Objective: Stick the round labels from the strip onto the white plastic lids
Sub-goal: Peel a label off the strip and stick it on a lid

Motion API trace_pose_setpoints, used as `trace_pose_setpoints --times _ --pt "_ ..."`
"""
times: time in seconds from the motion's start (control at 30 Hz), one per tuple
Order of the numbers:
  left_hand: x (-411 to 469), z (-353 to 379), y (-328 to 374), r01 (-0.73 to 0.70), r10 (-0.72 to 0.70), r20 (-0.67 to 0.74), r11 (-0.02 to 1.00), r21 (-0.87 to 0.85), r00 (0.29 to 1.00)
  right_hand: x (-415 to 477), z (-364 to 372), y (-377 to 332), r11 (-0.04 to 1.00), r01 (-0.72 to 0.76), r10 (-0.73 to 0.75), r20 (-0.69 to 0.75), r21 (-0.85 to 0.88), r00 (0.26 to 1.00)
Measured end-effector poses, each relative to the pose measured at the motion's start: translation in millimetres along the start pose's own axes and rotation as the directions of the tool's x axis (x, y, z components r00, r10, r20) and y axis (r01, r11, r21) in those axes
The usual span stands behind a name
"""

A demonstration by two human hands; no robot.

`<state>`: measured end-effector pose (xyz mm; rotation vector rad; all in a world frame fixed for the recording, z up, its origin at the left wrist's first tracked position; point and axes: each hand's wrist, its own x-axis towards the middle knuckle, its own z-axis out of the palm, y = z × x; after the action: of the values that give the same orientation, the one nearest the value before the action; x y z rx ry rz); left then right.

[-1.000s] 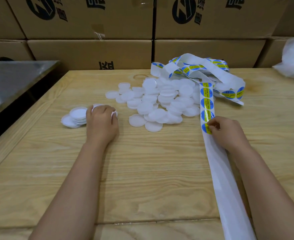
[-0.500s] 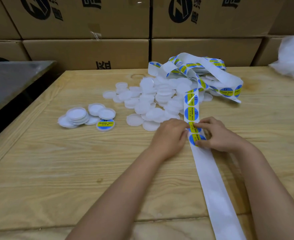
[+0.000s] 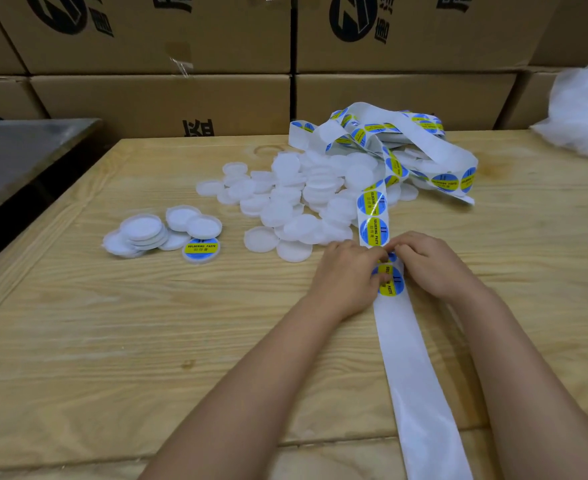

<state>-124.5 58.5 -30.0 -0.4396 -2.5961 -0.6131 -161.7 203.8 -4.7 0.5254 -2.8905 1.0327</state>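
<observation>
I watched both hands meet over the strip, which ran from the near edge of the table, right of centre, up into a tangled heap at the back. The left hand was curled at the left edge of the nearest label, a round blue and yellow one, and pinched it. I could not tell how far it was lifted. The right hand was curled too, its fingertips pinching the strip just above that label. Below the label the strip was bare white backing. Above the hands 2 more labels showed on it before the heap. The loose lids lay in a pile just left of the strip, some under the heap, the nearest close by the left hand. Well to the left sat a small cluster of lids, partly stacked. At its near right side lay 1 labelled lid, reading SOLDERING PASTE. Boxes stood stacked behind the table, with a white bag at far right and a metal top at far left.
</observation>
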Motion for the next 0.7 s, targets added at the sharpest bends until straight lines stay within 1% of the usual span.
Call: trace_pose_setpoints --times 0.07,0.17,0.4,0.6,0.7 --pt "-1.2 -1.4 2.1 -0.045 0.046 -0.035 0.998 0.036 0.998 0.3 0.6 0.3 1.0 -0.002 0.002 0.008 -0.009 1.0" --pt "-2.3 -1.9 4.1 -0.081 0.085 -0.059 0.994 0.067 0.995 -0.1 1.0 1.2 0.999 -0.038 0.039 -0.015 0.03 0.999" --pt "-1.7 -5.1 4.0 -0.042 0.042 -0.012 0.998 0.041 0.999 0.7 2.8 1.0 0.997 -0.047 0.049 -0.03 0.054 0.998" --pt "-1.0 -5.9 1.6 0.047 -0.045 0.026 0.996 -0.08 0.999 -0.6 2.8 0.0 0.997 -0.031 0.032 -0.008 0.071 0.999" --pt "-1.8 -7.7 1.0 0.041 -0.04 0.012 0.997 -0.067 0.999 -0.6 2.8 -1.5 0.998 -0.034 0.034 0.003 0.059 0.999"
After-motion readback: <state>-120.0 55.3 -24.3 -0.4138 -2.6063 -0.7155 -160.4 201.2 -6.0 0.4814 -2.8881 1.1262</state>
